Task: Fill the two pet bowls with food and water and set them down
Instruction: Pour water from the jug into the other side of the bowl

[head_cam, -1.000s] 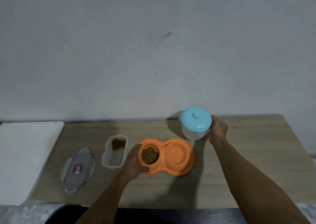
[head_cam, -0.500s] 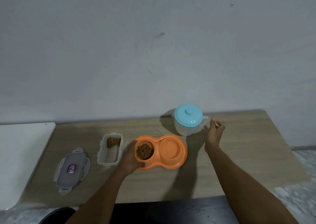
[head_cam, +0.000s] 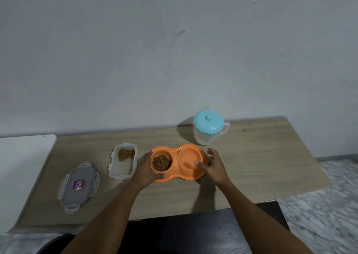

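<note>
An orange double pet bowl (head_cam: 188, 156) sits on the wooden table (head_cam: 261, 156). Its left cup holds brown kibble (head_cam: 160, 162). Whether the right cup holds water I cannot tell. My left hand (head_cam: 144, 171) grips the bowl's left end, thumb on the front rim. At the right end is my right hand (head_cam: 213, 166), fingers spread and thumb lying over the rim. Behind the bowl stands a translucent pitcher (head_cam: 208, 135) with a light blue lid, with no hand on it.
A clear food container (head_cam: 123, 163) with some kibble at its far end stands left of the bowl. Its grey lid (head_cam: 78, 186) lies further left. A white surface (head_cam: 23, 156) adjoins the table's left edge. Speckled floor (head_cam: 329, 205) shows to the right.
My right hand let go of the pitcher and came down to the bowl's right end. The left hand has stayed on the bowl's left end.
</note>
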